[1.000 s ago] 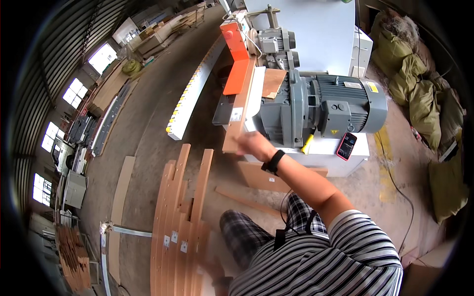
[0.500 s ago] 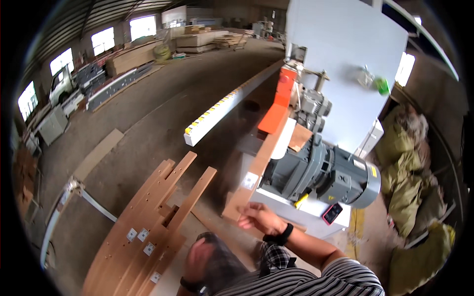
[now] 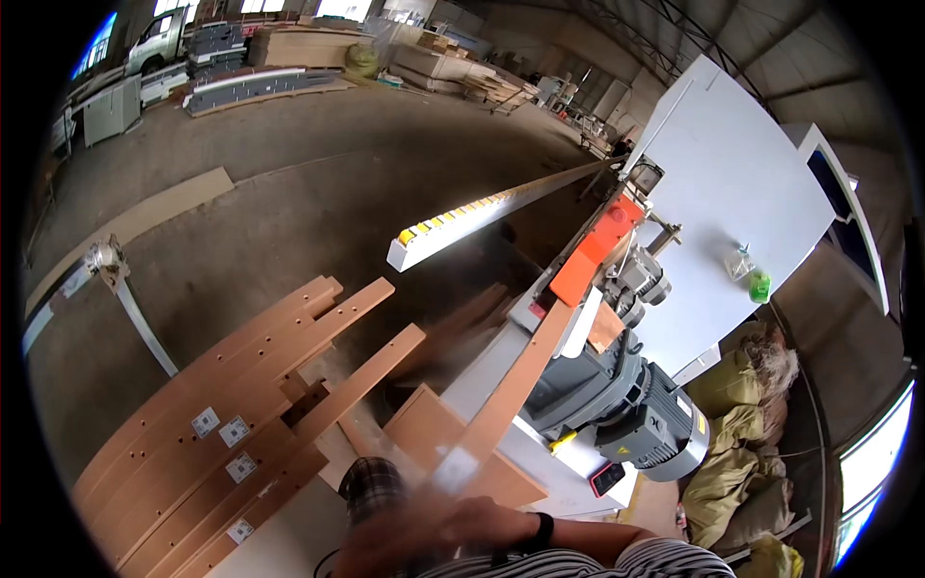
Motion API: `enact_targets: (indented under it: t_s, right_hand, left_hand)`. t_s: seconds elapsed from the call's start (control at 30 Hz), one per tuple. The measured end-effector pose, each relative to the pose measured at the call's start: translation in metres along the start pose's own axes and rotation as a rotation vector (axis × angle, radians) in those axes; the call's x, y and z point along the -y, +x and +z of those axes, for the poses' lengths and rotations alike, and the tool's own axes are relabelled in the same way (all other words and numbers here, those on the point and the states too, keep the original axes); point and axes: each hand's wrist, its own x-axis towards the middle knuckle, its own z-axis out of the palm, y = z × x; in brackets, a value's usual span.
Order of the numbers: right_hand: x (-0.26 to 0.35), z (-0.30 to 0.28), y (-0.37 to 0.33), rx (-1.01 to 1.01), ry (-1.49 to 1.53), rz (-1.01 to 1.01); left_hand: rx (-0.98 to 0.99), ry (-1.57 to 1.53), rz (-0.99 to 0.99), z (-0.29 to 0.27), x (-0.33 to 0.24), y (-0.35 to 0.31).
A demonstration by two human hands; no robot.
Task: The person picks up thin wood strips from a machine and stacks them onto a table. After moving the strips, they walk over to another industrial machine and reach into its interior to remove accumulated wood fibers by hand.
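A narrow brown wooden board (image 3: 525,376) with a white label near its close end slants from beneath the machine's orange guard (image 3: 597,250) down toward me. Both hands are low in the middle, close together at that end and smeared by motion. My right hand (image 3: 487,522), below a black wristband, lies just under the label. My left hand (image 3: 390,533) is beside it, over my lap. Whether either one grips the board is hidden by blur. Left of my knee lies a stack of brown wooden strips (image 3: 260,385) with drilled holes and white labels.
A grey motor (image 3: 655,429) stands right of the board, with a phone (image 3: 606,479) on the white machine base. Ahead runs a long white rail (image 3: 462,217) with yellow rollers. Full sacks (image 3: 727,462) line the right side. At left stands a metal frame (image 3: 135,308).
My view has turned, tilting the scene. The right hand has moved from the board's edge down toward my body, and the left hand has come beside it. The labelled board end is now nearer me.
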Motion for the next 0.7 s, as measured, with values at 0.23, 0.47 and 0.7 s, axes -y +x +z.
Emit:
enact_targets:
  t_s: [0.23,0.47,0.7]
  right_hand:
    - [0.038,-0.099,0.017,-0.447,0.866,-0.324]
    - [-0.001,-0.034,0.099,-0.530,0.380,-0.134]
    - [0.008,0.029,0.139,-0.063,0.509,-0.018]
  left_hand:
    - [-0.255,0.604,0.924,-0.172,0.143,-0.148]
    - [-1.047,-0.175,0.147,-0.180,0.178,-0.195]
    - [-0.989,-0.212,0.270,-0.142,0.212,-0.084]
